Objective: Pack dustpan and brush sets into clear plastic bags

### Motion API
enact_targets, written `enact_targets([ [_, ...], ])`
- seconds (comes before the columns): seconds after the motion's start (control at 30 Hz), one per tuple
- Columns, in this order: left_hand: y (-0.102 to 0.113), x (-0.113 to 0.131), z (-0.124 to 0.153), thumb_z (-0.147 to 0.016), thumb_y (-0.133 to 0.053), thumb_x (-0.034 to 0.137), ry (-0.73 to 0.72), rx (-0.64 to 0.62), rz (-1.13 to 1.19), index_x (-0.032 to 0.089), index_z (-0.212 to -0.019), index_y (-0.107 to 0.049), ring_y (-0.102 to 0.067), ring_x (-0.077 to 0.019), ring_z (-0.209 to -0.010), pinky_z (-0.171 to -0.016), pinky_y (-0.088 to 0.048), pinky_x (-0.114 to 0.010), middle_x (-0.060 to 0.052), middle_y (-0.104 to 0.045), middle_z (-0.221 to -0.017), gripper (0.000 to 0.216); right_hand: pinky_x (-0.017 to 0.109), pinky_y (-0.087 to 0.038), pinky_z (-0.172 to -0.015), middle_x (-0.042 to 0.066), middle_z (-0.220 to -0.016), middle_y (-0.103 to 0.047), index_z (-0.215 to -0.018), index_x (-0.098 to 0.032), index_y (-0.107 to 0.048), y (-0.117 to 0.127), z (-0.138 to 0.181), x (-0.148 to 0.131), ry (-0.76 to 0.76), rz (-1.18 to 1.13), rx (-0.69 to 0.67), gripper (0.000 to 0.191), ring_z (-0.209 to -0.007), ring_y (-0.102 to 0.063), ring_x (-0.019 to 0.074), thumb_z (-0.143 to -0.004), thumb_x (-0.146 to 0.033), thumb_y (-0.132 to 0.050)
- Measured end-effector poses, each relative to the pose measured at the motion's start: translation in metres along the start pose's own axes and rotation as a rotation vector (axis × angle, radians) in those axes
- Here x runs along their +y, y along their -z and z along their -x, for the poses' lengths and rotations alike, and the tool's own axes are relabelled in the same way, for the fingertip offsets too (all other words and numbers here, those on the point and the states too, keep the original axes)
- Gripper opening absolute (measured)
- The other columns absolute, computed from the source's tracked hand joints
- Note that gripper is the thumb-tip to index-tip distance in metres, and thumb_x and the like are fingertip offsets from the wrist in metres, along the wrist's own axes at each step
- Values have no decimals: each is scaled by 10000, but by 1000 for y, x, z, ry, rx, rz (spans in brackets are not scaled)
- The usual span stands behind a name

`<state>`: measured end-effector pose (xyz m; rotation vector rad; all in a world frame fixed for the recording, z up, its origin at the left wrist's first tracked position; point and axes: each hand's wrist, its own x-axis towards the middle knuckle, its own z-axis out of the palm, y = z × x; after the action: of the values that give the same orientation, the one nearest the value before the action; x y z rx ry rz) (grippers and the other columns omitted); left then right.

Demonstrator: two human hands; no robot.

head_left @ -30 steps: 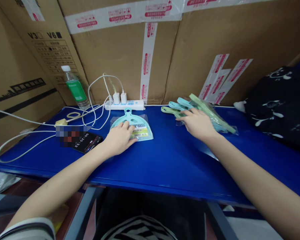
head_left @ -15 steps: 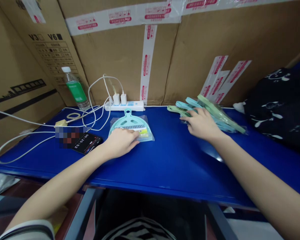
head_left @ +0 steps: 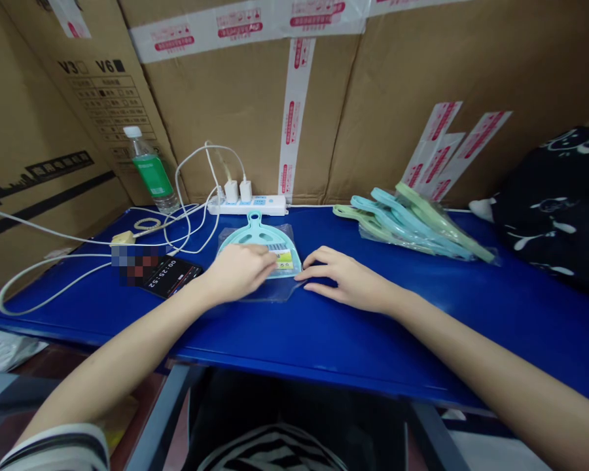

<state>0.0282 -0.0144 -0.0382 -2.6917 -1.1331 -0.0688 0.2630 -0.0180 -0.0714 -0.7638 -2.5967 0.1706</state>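
Smooth plastic dustpan [head_left: 258, 229] in glossy plastic film [head_left: 273, 292]

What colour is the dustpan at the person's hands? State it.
The dustpan is light blue; it shows best in the head view.

You are wearing the one camera on your head, and it is looking forward and down across the blue counter [head_left: 363, 347]. It is viewing from close above your lap [head_left: 294, 392], so your left forearm [head_left: 132, 360] and right forearm [head_left: 471, 360] are slanting in from the lower corners. Your left hand [head_left: 240, 269] and right hand [head_left: 343, 278] are showing near the middle. The lens is facing the cardboard [head_left: 397, 85] beyond the counter and is covering a wide span, from a bottle [head_left: 154, 173] at left to dark patterned fabric [head_left: 559, 203] at right.
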Motion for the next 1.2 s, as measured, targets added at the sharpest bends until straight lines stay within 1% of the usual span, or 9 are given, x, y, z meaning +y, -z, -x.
enact_targets([
  [0.17,-1,-18,-3,-943,-392,253,324,77,-216,98,-1078,-616,-603,-302,-1014,-806,-489,-380,-175,-663,-1024,305,360,-515,-777,80,-914,-671,-990,-220,-736,4,1,4,7,18,-24,265,-877,-594,204,-945,-210,-475],
  [0.3,-6,-23,-4,-954,-355,291,436,-52,-207,35,-1218,-531,-616,-315,-1006,-826,-475,-396,-210,-671,-1042,408,357,-511,-763,90,-894,-679,-982,-183,-732,7,2,3,10,62,-34,295,-858,-605,210,-931,-158,-443],
  [0.4,-9,-24,-5,-951,-362,300,422,-129,-154,27,-1292,-474,-622,-307,-1024,-854,-466,-389,-212,-667,-1085,451,356,-500,-772,99,-898,-697,-952,-164,-730,10,2,3,-5,108,-43,315,-867,-616,216,-906,-114,-422],
  [0.57,-4,-21,-4,-953,-348,260,400,-126,-63,49,-1340,-429,-664,-286,-976,-813,-495,-372,-208,-627,-1195,448,387,-466,-744,105,-869,-711,-904,-166,-732,15,3,10,-171,348,-75,315,-849,-615,253,-869,-112,-424],
  [0.7,4,-12,-2,-952,-319,215,355,-128,13,120,-1268,-514,-696,-259,-840,-714,-508,-358,-133,-696,-1056,383,398,-464,-752,130,-924,-709,-994,-162,-731,18,8,22,-325,454,-71,327,-865,-619,268,-906,-216,-421],
  [0.8,7,-8,-1,-955,-323,219,240,-59,72,192,-1157,-611,-680,-226,-836,-711,-497,-326,-62,-718,-913,353,416,-480,-791,150,-976,-700,-1056,-140,-723,17,11,28,-359,434,-56,360,-895,-621,277,-919,-284,-423],
  [0.93,2,-10,0,-965,-366,290,203,74,-95,157,-1070,-663,-633,-249,-961,-819,-473,-357,-108,-703,-977,343,417,-497,-773,135,-962,-693,-993,-169,-725,13,12,28,-312,383,-27,348,-882,-619,268,-923,-313,-416],
  [1.1,-3,-8,0,-995,-331,373,239,-111,-96,135,-1063,-641,-679,-236,-876,-776,-470,-337,-104,-729,-975,397,386,-484,-710,99,-877,-666,-905,-207,-653,12,11,24,-359,308,59,219,-806,-605,248,-871,-331,-477],
  [1.2,1,-3,0,-994,-312,380,263,-135,-24,154,-1061,-636,-693,-225,-823,-678,-460,-302,-87,-739,-978,400,331,-449,-617,52,-748,-613,-798,-219,-579,16,9,22,-439,132,73,186,-681,-563,203,-847,-364,-473],
])
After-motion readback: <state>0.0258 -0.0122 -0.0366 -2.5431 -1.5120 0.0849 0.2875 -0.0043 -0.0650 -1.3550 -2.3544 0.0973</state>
